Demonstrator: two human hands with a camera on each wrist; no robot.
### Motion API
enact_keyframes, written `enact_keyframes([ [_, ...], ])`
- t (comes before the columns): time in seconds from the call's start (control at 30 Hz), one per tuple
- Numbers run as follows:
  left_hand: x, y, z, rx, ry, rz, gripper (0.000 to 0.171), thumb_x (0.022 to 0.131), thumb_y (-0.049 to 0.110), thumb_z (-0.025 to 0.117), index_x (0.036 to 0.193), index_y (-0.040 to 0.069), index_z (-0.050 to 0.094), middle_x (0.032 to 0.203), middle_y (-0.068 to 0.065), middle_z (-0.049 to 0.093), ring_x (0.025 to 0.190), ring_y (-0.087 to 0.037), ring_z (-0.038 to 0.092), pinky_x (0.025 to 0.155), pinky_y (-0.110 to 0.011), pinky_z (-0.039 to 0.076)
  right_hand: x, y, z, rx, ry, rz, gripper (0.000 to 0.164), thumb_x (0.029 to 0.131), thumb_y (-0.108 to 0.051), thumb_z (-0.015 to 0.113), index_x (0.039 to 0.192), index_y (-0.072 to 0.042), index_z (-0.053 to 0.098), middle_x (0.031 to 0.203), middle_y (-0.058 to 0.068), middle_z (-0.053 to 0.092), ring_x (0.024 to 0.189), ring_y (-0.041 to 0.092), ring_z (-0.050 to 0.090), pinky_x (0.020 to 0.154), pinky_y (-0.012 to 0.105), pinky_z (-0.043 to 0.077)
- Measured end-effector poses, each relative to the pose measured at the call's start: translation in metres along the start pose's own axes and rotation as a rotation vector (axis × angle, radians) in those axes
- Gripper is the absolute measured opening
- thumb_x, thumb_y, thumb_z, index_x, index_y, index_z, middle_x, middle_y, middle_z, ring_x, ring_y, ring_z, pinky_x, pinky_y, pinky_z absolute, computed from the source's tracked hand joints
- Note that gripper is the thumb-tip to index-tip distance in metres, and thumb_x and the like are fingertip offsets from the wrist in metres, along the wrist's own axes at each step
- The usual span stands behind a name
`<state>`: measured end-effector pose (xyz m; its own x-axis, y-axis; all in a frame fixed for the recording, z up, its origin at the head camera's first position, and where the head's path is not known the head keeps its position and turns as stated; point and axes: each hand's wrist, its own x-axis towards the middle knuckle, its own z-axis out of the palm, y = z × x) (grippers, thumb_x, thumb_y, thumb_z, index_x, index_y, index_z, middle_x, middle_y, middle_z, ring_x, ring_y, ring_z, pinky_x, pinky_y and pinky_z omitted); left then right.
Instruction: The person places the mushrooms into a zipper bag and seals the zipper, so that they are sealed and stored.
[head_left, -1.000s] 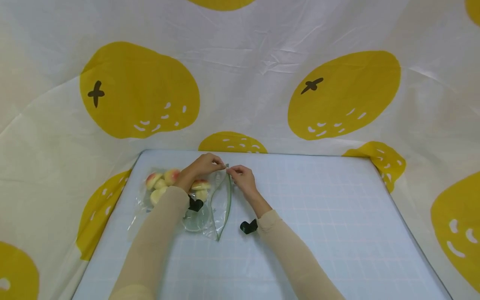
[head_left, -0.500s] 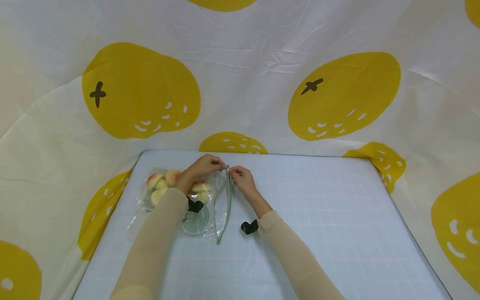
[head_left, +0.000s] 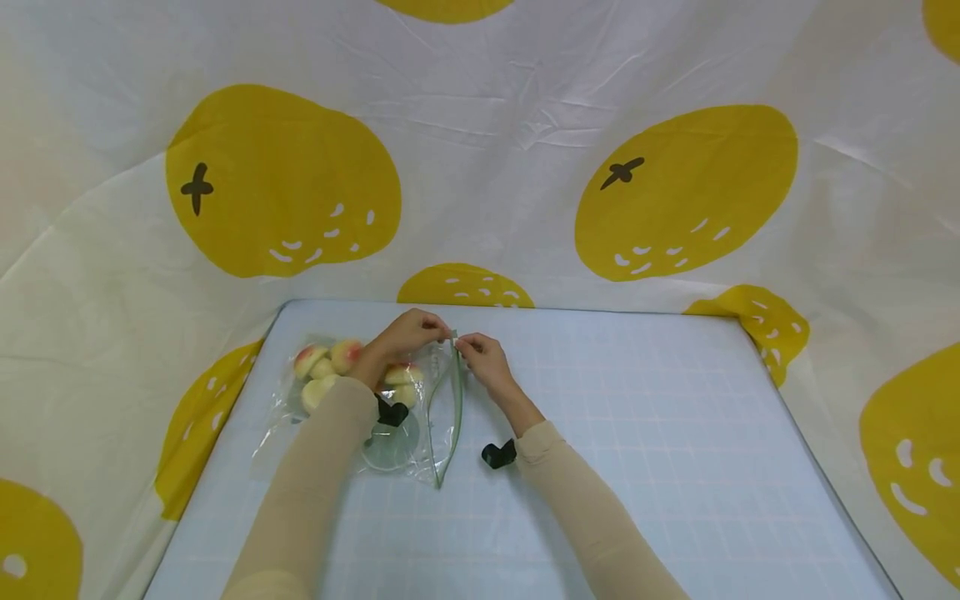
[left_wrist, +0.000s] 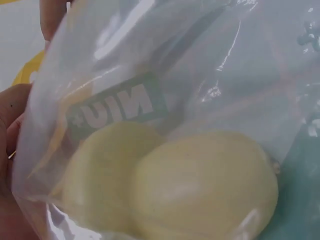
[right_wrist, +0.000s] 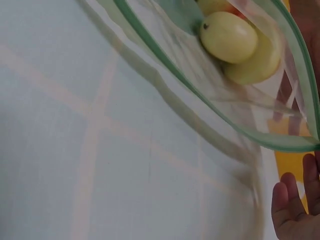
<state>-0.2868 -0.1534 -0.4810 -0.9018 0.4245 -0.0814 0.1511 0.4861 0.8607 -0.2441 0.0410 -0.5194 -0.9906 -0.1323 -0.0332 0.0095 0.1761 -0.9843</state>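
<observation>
A clear zip bag [left_wrist: 190, 65] with a green zip strip [head_left: 459, 392] lies on the left part of the table, its mouth gaping toward the right. Several toy mushrooms [head_left: 318, 392] with cream stems and red-tinged caps are inside it. At the far end of the zip, my left hand [head_left: 411, 330] pinches the bag's corner. My right hand [head_left: 486, 360] pinches the same end from the other side, fingertips close to the left ones. In the right wrist view, the two green edges [right_wrist: 197, 95] meet at the right hand's fingertips, and pale mushrooms [right_wrist: 230, 37] show through the opening.
The table [head_left: 645, 433] has a pale blue checked cover. A white curtain [head_left: 487, 167] with big yellow fruit prints hangs behind and along both sides. Small black devices [head_left: 498, 454] sit at both wrists.
Both hands stay at the far end of the zip with only tiny shifts. The near end of the zip strip has slid slightly toward the front.
</observation>
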Motion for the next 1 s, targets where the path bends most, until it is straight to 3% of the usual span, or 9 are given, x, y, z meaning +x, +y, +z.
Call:
enact_keyframes([
  [0.13,0.001,0.003,0.002,0.037,0.028,-0.011,0.018,0.099,0.012,0.061,0.103,0.003,0.076,0.101,-0.008,0.072,0.096,-0.023,0.062,0.090,-0.038,0.049,-0.002,0.000,-0.003,-0.039,-0.014,-0.008,0.024,0.100,-0.019,0.063,0.107,0.002,0.071,0.098,0.019,0.066,0.079,0.017,0.057,0.067,0.026,0.047],
  [0.37,0.002,0.006,0.003,0.105,0.078,-0.044,0.019,0.099,0.020,0.062,0.104,0.008,0.077,0.103,-0.004,0.072,0.102,-0.022,0.063,0.094,-0.040,0.048,-0.005,0.002,-0.007,-0.125,-0.040,-0.034,0.023,0.100,-0.020,0.063,0.106,0.000,0.072,0.096,0.008,0.068,0.079,0.015,0.057,0.068,0.028,0.048],
  [0.8,-0.001,0.012,0.000,0.106,0.106,-0.095,0.023,0.098,0.027,0.064,0.107,0.010,0.077,0.106,-0.004,0.072,0.101,-0.024,0.064,0.094,-0.043,0.049,-0.015,0.002,-0.013,-0.257,-0.095,-0.149,0.024,0.101,-0.024,0.062,0.110,-0.003,0.070,0.110,0.009,0.067,0.103,0.026,0.063,0.083,0.040,0.053],
  [1.0,-0.002,0.010,0.000,0.101,0.126,-0.104,0.023,0.098,0.026,0.063,0.106,0.010,0.077,0.104,-0.004,0.073,0.100,-0.025,0.064,0.093,-0.043,0.049,-0.021,0.003,-0.012,-0.272,-0.113,-0.190,0.020,0.101,-0.021,0.062,0.110,-0.004,0.069,0.109,0.009,0.067,0.102,0.027,0.064,0.085,0.040,0.053],
])
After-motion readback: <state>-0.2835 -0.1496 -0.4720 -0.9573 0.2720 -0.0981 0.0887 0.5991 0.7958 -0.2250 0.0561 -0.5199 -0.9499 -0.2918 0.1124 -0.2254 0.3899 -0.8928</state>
